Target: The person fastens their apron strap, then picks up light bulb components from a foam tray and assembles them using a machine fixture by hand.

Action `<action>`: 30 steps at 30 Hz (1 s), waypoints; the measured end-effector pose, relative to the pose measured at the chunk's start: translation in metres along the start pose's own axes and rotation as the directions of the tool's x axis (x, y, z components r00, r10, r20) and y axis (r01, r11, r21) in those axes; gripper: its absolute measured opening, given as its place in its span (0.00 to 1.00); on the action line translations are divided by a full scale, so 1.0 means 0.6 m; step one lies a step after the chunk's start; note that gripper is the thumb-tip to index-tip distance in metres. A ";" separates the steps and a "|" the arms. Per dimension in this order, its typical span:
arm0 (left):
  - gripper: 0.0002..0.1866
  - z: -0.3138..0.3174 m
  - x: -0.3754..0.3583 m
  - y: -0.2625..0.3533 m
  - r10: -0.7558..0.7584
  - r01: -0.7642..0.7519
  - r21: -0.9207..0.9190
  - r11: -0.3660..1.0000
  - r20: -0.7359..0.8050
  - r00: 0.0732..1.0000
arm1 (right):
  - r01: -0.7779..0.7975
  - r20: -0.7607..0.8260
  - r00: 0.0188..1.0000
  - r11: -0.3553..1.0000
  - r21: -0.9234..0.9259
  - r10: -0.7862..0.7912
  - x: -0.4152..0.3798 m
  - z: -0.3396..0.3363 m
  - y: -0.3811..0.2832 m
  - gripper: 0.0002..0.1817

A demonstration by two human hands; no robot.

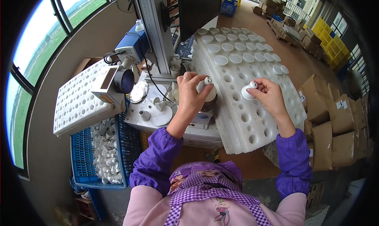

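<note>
My left hand (192, 92) is closed around a white spotlight bulb (204, 84), its narrow base end pointing up. It is over a round dark-based fixture (209, 103) at the right edge of the machine table. Between thumb and fingers, my right hand (270, 96) pinches another white spotlight bulb (247, 94), wide end down and base up. This bulb is close over the near half of a white foam tray (237, 119) with rows of round holes. White bulbs (235, 59) stand wide end up in the tray's far rows.
A laser-like head with a dark lens (123, 81) is on the left, by a second foam tray (75, 103). Below it, a blue crate (83, 159) holds many white bulb parts. A metal column (156, 28) and dark monitor (199, 13) rise ahead. Cardboard boxes (341, 115) are stacked right.
</note>
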State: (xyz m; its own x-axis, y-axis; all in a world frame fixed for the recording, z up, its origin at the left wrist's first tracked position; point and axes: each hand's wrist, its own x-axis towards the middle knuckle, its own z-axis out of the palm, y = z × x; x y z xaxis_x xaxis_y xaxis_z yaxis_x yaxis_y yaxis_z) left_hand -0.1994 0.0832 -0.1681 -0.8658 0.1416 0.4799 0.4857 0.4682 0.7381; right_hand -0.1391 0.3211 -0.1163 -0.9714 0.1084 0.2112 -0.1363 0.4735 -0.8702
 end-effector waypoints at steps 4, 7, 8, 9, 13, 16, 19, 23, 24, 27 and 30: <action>0.13 -0.043 -0.034 -0.001 0.094 -0.104 -0.070 0.992 -0.128 0.987 | 0.068 0.060 0.996 0.995 0.067 -0.072 0.016 0.063 -0.037 0.14; 0.12 -0.055 -0.088 -0.022 -0.085 0.064 -0.398 0.915 -0.034 0.996 | 0.101 0.119 0.988 0.995 -0.002 -0.100 0.032 0.110 -0.048 0.14; 0.12 -0.058 -0.108 -0.020 -0.176 0.171 -0.564 0.808 0.046 0.983 | 0.139 0.142 0.982 0.988 -0.070 -0.128 0.037 0.125 -0.046 0.15; 0.12 -0.061 -0.126 -0.019 -0.251 0.274 -0.700 0.659 0.139 0.958 | 0.140 0.144 0.981 0.988 -0.069 -0.129 0.041 0.140 -0.041 0.15; 0.12 -0.059 -0.179 -0.027 -0.305 0.339 -0.718 0.608 0.183 0.934 | 0.186 0.131 0.976 0.978 -0.096 -0.173 0.052 0.171 -0.023 0.16; 0.12 -0.060 -0.196 -0.032 -0.351 0.418 -0.689 0.592 0.246 0.903 | 0.193 0.154 0.973 0.970 -0.147 -0.171 0.055 0.178 -0.027 0.16; 0.12 -0.060 -0.199 -0.034 -0.351 0.416 -0.706 0.573 0.248 0.903 | 0.190 0.141 0.976 0.966 -0.176 -0.166 0.053 0.180 -0.029 0.15; 0.12 -0.060 -0.200 -0.028 -0.349 0.427 -0.708 0.562 0.266 0.899 | 0.202 0.097 0.978 0.962 -0.186 -0.187 0.049 0.184 -0.024 0.14; 0.12 -0.060 -0.201 -0.026 -0.346 0.436 -0.707 0.557 0.279 0.896 | 0.199 0.094 0.978 0.962 -0.186 -0.184 0.049 0.185 -0.023 0.14; 0.12 -0.062 -0.207 -0.025 -0.344 0.456 -0.694 0.557 0.307 0.887 | 0.161 0.100 0.984 0.976 -0.144 -0.147 0.049 0.183 -0.022 0.15; 0.13 -0.065 -0.213 -0.025 -0.350 0.478 -0.699 0.532 0.332 0.876 | 0.149 0.102 0.986 0.977 -0.154 -0.135 0.047 0.185 -0.025 0.14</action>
State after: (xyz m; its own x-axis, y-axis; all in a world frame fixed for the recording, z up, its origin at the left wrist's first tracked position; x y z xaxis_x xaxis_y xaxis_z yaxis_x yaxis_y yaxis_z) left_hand -0.0913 0.0244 -0.2220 -0.9684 0.2493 0.0043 -0.0713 -0.2934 0.9533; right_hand -0.1863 0.2204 -0.1467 -0.9589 -0.0458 0.2802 -0.2485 0.6129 -0.7501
